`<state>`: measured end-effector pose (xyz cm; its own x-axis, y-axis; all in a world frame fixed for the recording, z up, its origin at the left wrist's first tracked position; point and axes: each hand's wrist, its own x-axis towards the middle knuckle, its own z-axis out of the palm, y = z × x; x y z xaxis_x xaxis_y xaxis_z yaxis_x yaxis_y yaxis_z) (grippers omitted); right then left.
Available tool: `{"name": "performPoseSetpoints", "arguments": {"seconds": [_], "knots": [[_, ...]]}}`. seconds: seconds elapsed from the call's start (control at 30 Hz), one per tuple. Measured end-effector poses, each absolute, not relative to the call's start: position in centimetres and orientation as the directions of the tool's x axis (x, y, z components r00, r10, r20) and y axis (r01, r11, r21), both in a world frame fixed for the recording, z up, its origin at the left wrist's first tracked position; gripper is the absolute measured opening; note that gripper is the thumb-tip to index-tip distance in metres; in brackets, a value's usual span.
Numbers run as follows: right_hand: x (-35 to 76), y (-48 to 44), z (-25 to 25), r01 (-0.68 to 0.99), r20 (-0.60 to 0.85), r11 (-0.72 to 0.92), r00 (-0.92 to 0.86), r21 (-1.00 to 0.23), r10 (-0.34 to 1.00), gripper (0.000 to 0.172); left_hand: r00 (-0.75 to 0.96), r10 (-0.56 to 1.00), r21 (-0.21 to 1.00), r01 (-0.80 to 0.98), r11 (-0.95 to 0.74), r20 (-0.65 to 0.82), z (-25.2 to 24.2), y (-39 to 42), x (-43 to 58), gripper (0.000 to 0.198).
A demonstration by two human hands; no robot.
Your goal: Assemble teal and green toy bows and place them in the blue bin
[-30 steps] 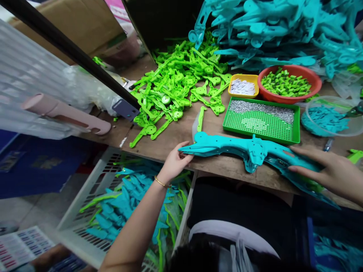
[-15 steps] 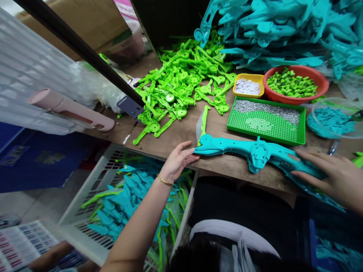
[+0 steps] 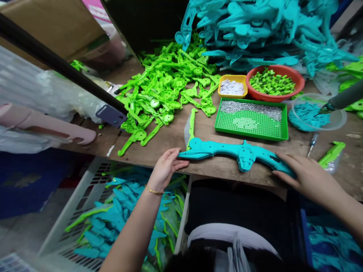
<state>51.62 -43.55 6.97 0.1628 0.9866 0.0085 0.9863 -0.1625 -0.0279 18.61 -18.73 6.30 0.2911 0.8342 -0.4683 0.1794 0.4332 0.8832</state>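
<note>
A turquoise plastic bow-shaped toy part (image 3: 227, 148) with a moulded animal head in its middle lies across the front edge of the wooden table. My left hand (image 3: 166, 166) is closed on its left tip, thumb and fingers on either side. My right hand (image 3: 307, 173) grips the right end, fingers over the top and thumb at the near side, and covers that tip. A green limb with a clear fin (image 3: 191, 130) sticks up from the left end. Another green limb (image 3: 332, 155) lies on the table beyond my right hand.
Loose green limbs (image 3: 167, 87) and turquoise shells (image 3: 255, 30) are heaped behind. A green tray (image 3: 251, 135) of metal pieces, a yellow dish (image 3: 233, 95), a red bowl (image 3: 275, 97) and a clear bowl (image 3: 337, 122) stand nearby. A screwdriver (image 3: 312, 143) lies there. Below is a white crate (image 3: 61, 226).
The view has swung to the right. At the right end, the turquoise piece that jutted down below my right hand no longer shows, and that hand now wraps the end more closely.
</note>
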Motion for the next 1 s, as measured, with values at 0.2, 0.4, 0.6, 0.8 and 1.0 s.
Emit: {"name": "performPoseSetpoints", "arguments": {"seconds": [0.2, 0.4, 0.6, 0.8, 1.0], "knots": [[50.9, -42.9, 6.4, 0.987, 0.065, -0.157, 0.159, -0.029, 0.985, 0.055, 0.24, 0.939, 0.733, 0.587, -0.343, 0.247, 9.5, -19.8, 20.7, 0.032], [52.4, -46.2, 9.3, 0.918, 0.194, -0.34, 0.378, -0.205, 0.905, 0.047, 0.962, 0.244, 0.578, 0.131, -0.805, 0.122, 11.2, -25.6, 35.5, 0.026], [51.3, -51.5, 8.0, 0.394, -0.272, -0.805, 0.797, -0.443, 0.539, 0.04, 0.976, -0.11, 0.53, 0.005, -0.848, -0.186, 9.5, -28.9, 44.4, 0.041], [48.5, -50.8, 4.1, -0.428, -0.54, -0.331, 0.698, -0.841, 0.47, 0.039, 0.917, -0.168, 0.527, 0.054, -0.848, -0.363, 9.5, -28.7, 45.6, 0.049], [47.2, -50.8, 3.9, -0.475, -0.494, -0.147, 0.788, -0.868, 0.368, 0.034, 0.78, -0.349, 0.614, 0.057, -0.788, -0.52, 10.4, -27.6, 48.4, 0.051]]}}
